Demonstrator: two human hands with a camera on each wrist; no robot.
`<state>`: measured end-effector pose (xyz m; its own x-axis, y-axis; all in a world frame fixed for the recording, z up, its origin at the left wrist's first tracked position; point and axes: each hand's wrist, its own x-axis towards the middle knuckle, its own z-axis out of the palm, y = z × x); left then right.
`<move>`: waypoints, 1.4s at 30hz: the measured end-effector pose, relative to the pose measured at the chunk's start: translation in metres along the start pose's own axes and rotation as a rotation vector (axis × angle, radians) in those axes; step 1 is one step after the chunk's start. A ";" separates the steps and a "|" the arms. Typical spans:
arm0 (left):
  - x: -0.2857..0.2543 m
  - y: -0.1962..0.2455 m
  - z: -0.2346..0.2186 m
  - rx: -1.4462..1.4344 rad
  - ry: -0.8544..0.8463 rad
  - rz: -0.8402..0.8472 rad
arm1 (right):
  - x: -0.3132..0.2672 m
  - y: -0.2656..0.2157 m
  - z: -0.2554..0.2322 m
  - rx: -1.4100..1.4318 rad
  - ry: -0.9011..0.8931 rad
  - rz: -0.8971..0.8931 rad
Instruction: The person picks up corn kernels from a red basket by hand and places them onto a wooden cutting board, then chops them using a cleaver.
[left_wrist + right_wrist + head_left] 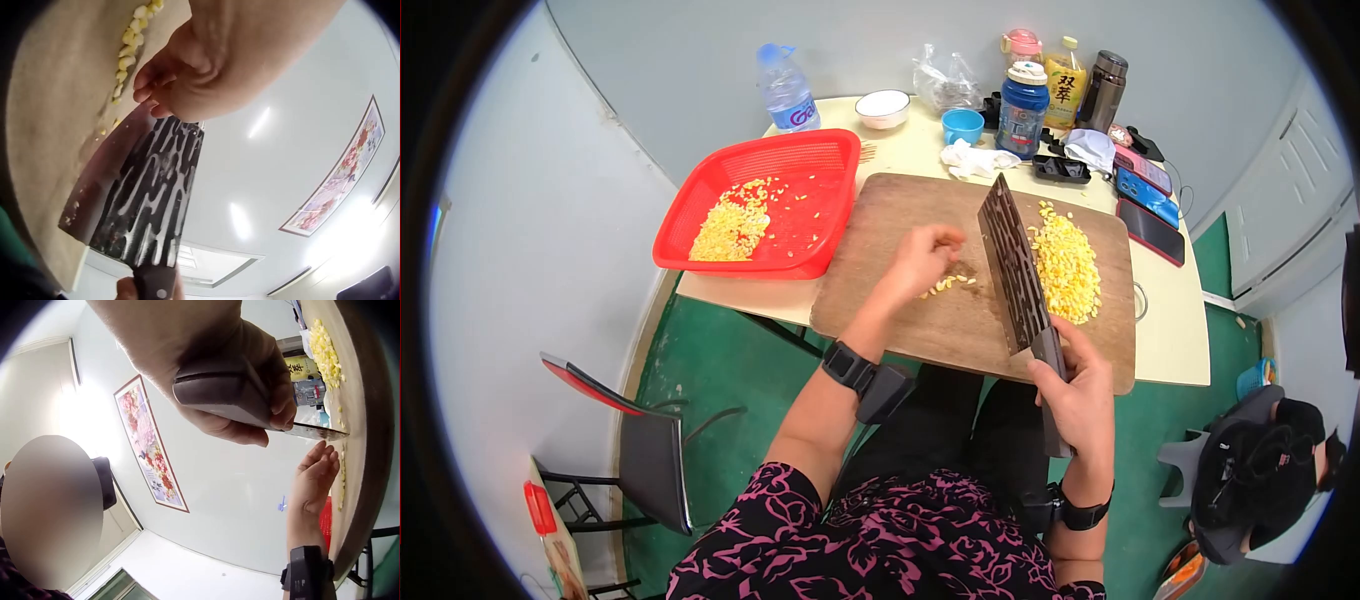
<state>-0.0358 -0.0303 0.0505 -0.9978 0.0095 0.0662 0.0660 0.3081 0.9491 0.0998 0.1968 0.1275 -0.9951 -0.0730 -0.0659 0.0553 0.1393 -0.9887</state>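
My right hand (pixel 1080 395) grips the dark handle of a broad cleaver (pixel 1012 265), its blade standing on edge over the wooden cutting board (pixel 900 215). Streaky dark markings cover the blade in the left wrist view. Just left of the blade is my left hand (pixel 922 262), fingers loosely bent with nothing seen in them; they overlap the blade's far end in the left wrist view. A short row of yellow corn-like kernels (pixel 128 53) lies on the board below that hand. To the cleaver's right is a larger heap of chopped yellow kernels (pixel 1065 265).
A red plastic basket (pixel 830 225) with more yellow bits stands left of the board. Along the back are a water bottle (pixel 788 90), a white bowl (pixel 882 110), a blue cup (pixel 962 126) and a blue jar (pixel 1024 110). Phones (pixel 1150 230) lie at the right edge.
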 end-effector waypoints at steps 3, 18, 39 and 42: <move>-0.005 0.000 -0.017 0.257 0.119 0.040 | -0.002 -0.001 -0.004 0.004 0.023 -0.010; -0.040 0.003 -0.036 0.592 0.295 0.137 | 0.002 0.004 0.006 -0.090 -0.070 -0.031; -0.058 0.006 -0.007 0.643 0.176 0.255 | 0.007 0.000 0.018 -0.072 -0.178 0.023; -0.058 0.005 -0.003 0.684 0.202 0.251 | 0.007 0.003 0.016 -0.080 -0.151 0.026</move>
<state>0.0223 -0.0323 0.0526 -0.9280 0.0033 0.3726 0.2037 0.8418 0.4999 0.0945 0.1808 0.1219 -0.9697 -0.2149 -0.1164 0.0678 0.2213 -0.9729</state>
